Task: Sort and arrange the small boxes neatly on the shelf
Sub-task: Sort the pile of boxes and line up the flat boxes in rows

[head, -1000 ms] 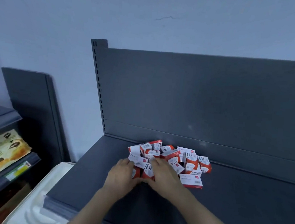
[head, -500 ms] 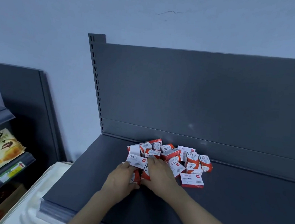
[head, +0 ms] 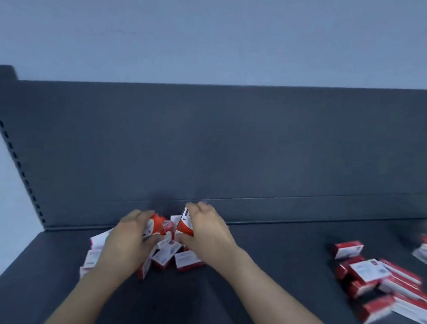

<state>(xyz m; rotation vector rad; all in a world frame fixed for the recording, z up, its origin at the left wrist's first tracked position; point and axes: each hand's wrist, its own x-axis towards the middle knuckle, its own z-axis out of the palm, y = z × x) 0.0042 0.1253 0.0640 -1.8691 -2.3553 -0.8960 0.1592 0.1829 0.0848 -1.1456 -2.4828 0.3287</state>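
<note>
Boxes fill both my hands: left hand (head: 125, 242) grips one red box (head: 156, 228), right hand (head: 206, 228) grips a white-and-red box (head: 185, 222), over the heap (head: 186, 259) on the shelf (head: 263, 256); a second heap (head: 382, 282) lies well right of it.

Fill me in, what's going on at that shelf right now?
A person is sorting small red-and-white boxes on the dark shelf. The left hand grips a red box and the right hand grips an upright box, both at the top of the near pile. A second pile lies loose at the right. Nothing is lined up yet.
</note>
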